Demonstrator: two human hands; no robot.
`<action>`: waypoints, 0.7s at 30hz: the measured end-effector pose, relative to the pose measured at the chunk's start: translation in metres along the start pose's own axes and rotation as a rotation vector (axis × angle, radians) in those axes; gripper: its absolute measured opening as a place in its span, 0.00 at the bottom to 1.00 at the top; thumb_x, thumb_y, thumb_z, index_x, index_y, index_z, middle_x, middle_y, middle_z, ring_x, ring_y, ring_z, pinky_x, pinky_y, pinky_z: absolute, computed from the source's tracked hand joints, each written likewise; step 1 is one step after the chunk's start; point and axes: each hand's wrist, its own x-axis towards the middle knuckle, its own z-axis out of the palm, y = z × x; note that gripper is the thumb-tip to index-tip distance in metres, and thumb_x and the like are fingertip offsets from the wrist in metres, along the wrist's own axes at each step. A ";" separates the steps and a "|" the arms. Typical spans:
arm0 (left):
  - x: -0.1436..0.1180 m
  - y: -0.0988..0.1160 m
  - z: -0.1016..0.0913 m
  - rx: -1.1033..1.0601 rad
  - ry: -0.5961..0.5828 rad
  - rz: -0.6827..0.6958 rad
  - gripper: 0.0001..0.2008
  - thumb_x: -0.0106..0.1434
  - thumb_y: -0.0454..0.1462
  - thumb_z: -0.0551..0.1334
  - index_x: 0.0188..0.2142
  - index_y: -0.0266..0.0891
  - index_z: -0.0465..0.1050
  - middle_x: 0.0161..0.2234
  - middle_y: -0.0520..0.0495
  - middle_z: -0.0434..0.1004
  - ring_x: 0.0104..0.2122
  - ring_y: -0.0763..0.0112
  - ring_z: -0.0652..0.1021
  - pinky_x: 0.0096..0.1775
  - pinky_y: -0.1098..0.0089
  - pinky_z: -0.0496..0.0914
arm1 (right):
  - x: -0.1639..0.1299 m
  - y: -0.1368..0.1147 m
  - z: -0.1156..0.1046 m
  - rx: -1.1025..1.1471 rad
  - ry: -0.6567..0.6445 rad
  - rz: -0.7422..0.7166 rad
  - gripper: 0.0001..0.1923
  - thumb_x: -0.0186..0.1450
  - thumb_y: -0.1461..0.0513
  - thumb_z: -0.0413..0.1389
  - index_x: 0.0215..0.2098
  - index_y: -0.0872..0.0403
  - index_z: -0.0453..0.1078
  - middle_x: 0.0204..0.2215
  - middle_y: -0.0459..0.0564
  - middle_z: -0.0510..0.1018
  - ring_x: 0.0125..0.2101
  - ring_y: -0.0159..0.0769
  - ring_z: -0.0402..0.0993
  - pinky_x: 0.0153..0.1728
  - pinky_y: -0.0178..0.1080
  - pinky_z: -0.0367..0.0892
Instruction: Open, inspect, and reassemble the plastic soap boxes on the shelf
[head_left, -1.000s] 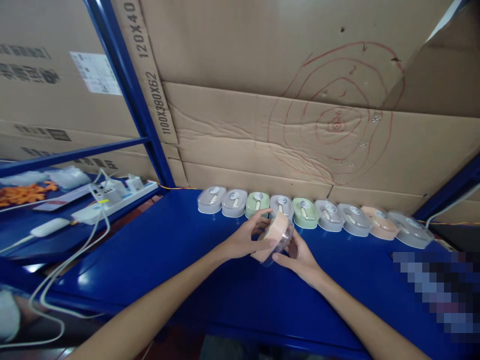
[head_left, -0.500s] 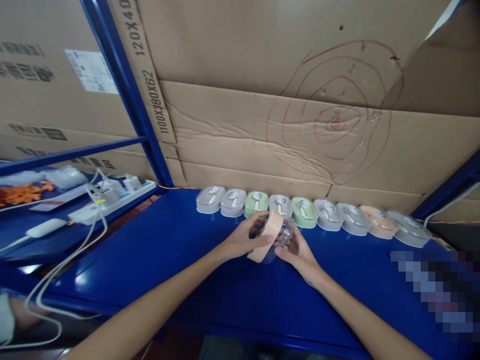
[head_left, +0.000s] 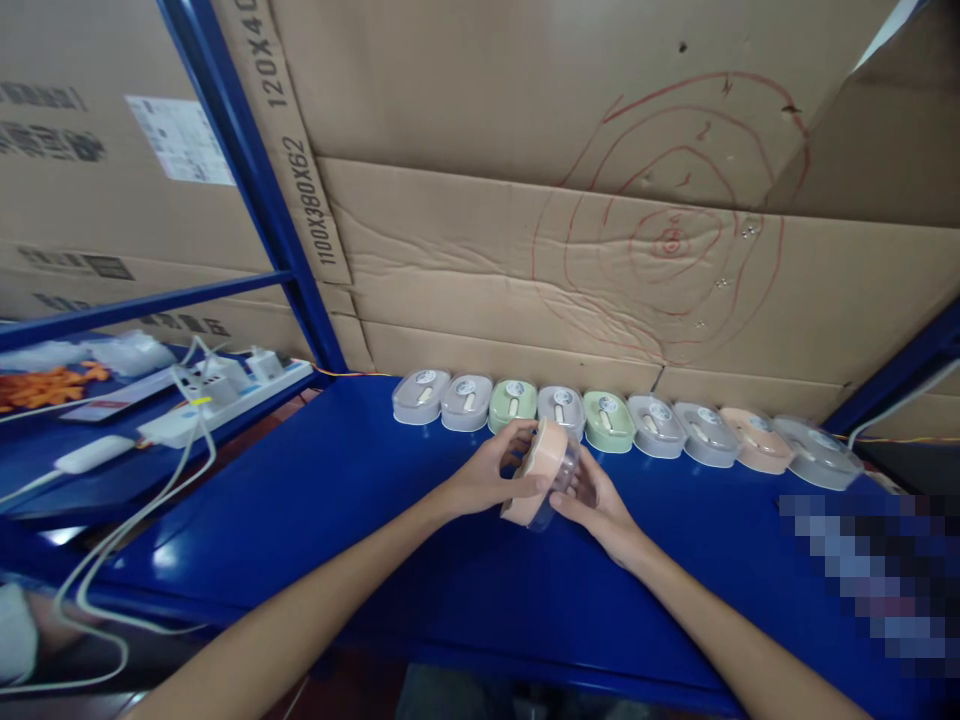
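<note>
Above the shelf, my left hand grips the peach plastic base of a small container, tilted on its side. My right hand holds the container's clear lid from the right, fingers curled round it. Lid and base are against each other; whether they are locked together I cannot tell. Just behind my hands stands a row of similar lidded containers, among them a grey one, a green one and a peach one.
The blue metal shelf lies under my hands, with a cardboard wall behind it. To the left are a power strip with white cables, and orange pieces. A blurred patch covers something at the right.
The clear lid has come closer to the peach base and now lines up with it. My right hand has moved slightly left with the lid. The row of containers stays put.
</note>
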 end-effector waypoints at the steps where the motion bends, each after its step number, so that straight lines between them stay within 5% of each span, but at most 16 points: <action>1: 0.000 0.000 0.000 -0.001 0.001 -0.003 0.40 0.62 0.50 0.78 0.67 0.45 0.64 0.64 0.33 0.73 0.64 0.44 0.76 0.64 0.41 0.69 | 0.000 0.000 0.000 -0.003 -0.001 0.002 0.46 0.62 0.51 0.76 0.73 0.38 0.64 0.65 0.54 0.79 0.66 0.52 0.76 0.69 0.57 0.69; 10: -0.001 0.005 0.000 0.003 -0.007 -0.007 0.39 0.63 0.50 0.78 0.67 0.45 0.64 0.66 0.33 0.73 0.64 0.44 0.76 0.64 0.42 0.69 | 0.000 0.000 0.000 -0.033 0.003 0.008 0.50 0.63 0.50 0.75 0.78 0.39 0.59 0.66 0.54 0.79 0.65 0.51 0.77 0.69 0.56 0.69; 21: -0.001 0.007 0.000 0.007 -0.007 -0.020 0.39 0.64 0.51 0.77 0.67 0.44 0.65 0.65 0.32 0.73 0.62 0.44 0.78 0.62 0.42 0.71 | 0.001 -0.003 0.000 -0.047 0.011 0.027 0.47 0.63 0.50 0.75 0.75 0.40 0.64 0.62 0.54 0.81 0.63 0.51 0.79 0.69 0.58 0.69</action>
